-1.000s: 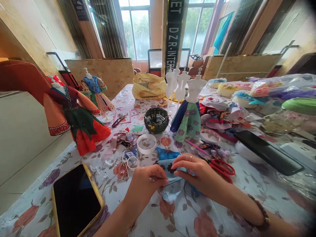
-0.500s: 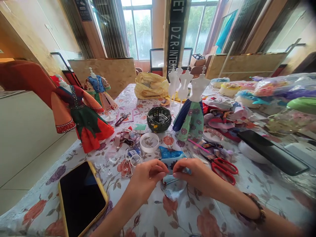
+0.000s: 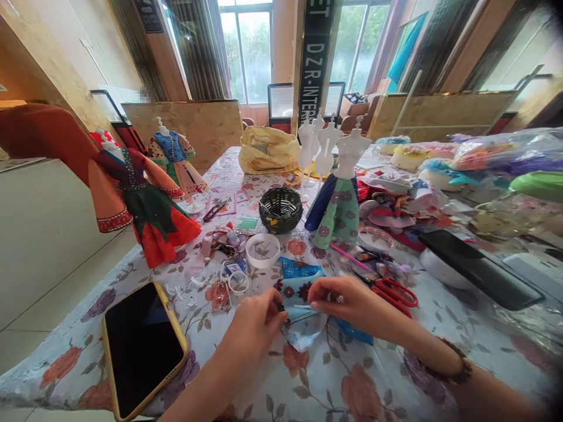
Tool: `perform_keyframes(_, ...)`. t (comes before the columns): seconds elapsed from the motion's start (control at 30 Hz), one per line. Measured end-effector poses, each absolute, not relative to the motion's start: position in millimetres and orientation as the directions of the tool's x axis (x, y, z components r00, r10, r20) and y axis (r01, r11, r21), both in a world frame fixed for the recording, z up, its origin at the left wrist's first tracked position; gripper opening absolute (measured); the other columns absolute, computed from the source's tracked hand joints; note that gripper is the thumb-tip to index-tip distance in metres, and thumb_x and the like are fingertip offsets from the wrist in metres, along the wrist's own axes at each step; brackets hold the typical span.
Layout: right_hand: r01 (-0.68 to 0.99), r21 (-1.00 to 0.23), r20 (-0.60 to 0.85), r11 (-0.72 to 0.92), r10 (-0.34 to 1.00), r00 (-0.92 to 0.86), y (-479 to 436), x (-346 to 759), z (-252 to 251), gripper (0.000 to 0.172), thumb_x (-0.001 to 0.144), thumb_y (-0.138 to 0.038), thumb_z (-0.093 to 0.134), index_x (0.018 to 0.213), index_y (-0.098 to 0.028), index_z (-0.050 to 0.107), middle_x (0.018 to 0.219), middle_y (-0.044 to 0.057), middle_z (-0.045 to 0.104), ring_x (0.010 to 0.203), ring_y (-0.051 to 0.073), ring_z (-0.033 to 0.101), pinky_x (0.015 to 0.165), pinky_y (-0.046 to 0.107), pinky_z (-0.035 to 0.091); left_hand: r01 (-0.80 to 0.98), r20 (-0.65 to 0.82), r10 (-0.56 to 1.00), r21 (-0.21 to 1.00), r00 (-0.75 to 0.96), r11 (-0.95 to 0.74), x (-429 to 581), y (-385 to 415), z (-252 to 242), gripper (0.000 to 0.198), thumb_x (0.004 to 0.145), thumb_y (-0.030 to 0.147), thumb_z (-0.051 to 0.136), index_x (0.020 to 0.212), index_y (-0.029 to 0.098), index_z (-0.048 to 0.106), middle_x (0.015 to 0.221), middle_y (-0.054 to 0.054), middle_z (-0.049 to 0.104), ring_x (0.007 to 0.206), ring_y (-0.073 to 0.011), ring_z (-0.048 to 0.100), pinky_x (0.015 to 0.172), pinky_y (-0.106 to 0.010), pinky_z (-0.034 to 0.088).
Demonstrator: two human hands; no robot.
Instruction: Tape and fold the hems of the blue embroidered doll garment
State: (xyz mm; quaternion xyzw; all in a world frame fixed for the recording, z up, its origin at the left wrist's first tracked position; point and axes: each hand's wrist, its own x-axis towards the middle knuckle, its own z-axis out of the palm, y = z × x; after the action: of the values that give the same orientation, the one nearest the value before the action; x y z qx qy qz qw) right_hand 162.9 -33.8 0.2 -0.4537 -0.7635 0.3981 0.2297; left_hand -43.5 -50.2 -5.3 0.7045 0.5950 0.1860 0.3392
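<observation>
A light-blue piece of fabric (image 3: 303, 337) with dark red flowers and a stitched line lies in front of me, between my hands. At its left edge, my left hand (image 3: 259, 325) is closed in a pinch on the fabric; a small dark bit shows at the fingertips. Over its right side, the thumb and forefinger of my right hand (image 3: 341, 300) are pinched on a thin white strip (image 3: 302, 306). Brighter blue fabric (image 3: 301, 268) shows behind the piece, and more of it under my right wrist. Red-handled scissors (image 3: 396, 293) lie beyond my right forearm.
A phone in a yellow case (image 3: 145, 351) lies left, a black phone (image 3: 479, 266) right. Behind my hands are a white ring (image 3: 263, 251), a dark woven basket (image 3: 280, 210) and a mannequin in a green-blue skirt (image 3: 336, 211). Dressed dolls (image 3: 145, 199) stand left; fabric scraps (image 3: 391, 217) pile right.
My hands have moved apart, the left one slightly left and down. More of the flowered fabric shows between them, and the white strip has come into view at my right fingertips.
</observation>
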Motion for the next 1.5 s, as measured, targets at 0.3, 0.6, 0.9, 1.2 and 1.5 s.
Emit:
perform_keyframes(0.3,0.486,-0.841,-0.005,0.237,0.895,-0.445,-34.3,171.5,-0.3,0.014,0.082,-0.030,0.064,0.076,-0.018,0.070,0.068,0.000,0.068,0.059,0.012,0.056,0.054,0.023,0.040,0.561,-0.193,0.970,0.824,0.148,0.078,-42.2,-57.9,-7.8,0.015,0.071,0.028,0.063,0.082,0.018,0.063,0.064,-0.002,0.070,0.061,-0.0182,0.062,0.056,-0.025,0.042)
perform_keyframes(0.6,0.454,-0.860,0.001,0.232,0.892,-0.452,-35.9,176.4,1.0,0.018,0.082,-0.034,0.062,0.075,-0.019,0.069,0.070,0.000,0.069,0.062,0.014,0.057,0.055,0.025,0.041,0.350,-0.177,0.981,0.926,0.075,0.140,-40.3,-63.7,-12.8,0.012,0.069,0.027,0.064,0.072,0.017,0.069,0.072,-0.003,0.070,0.069,-0.0175,0.063,0.065,-0.026,0.046)
perform_keyframes(0.9,0.370,-0.906,0.017,0.204,0.893,-0.450,-35.5,179.0,3.6,0.019,0.084,-0.034,0.059,0.078,-0.018,0.067,0.073,0.001,0.067,0.066,0.014,0.057,0.059,0.025,0.041,0.026,-0.387,0.918,0.922,0.081,0.387,-37.0,-66.7,-13.1,0.016,0.066,0.030,0.069,0.076,0.017,0.069,0.070,-0.001,0.069,0.067,-0.0137,0.061,0.061,-0.022,0.042)
perform_keyframes(1.2,0.278,-0.952,-0.015,0.128,0.888,-0.460,-31.2,180.5,-5.7,0.021,0.082,-0.038,0.063,0.082,-0.018,0.069,0.077,0.001,0.068,0.067,0.014,0.059,0.061,0.025,0.044,-0.042,-0.439,0.889,0.894,0.129,0.447,-39.9,-65.5,-16.5,0.023,0.060,0.029,0.076,0.079,0.017,0.070,0.074,-0.001,0.072,0.072,-0.0148,0.064,0.070,-0.024,0.045)
perform_keyframes(1.5,-0.148,-0.959,-0.169,-0.241,0.908,-0.383,-45.1,169.0,-11.0,0.030,0.076,-0.038,0.072,0.100,-0.022,0.066,0.095,0.005,0.074,0.087,0.018,0.068,0.082,0.033,0.051,-0.038,-0.442,0.866,0.886,0.235,0.462,-43.1,-65.5,-25.4,0.035,0.062,0.027,0.075,0.095,0.018,0.073,0.085,-0.004,0.075,0.080,-0.0162,0.066,0.076,-0.026,0.046)
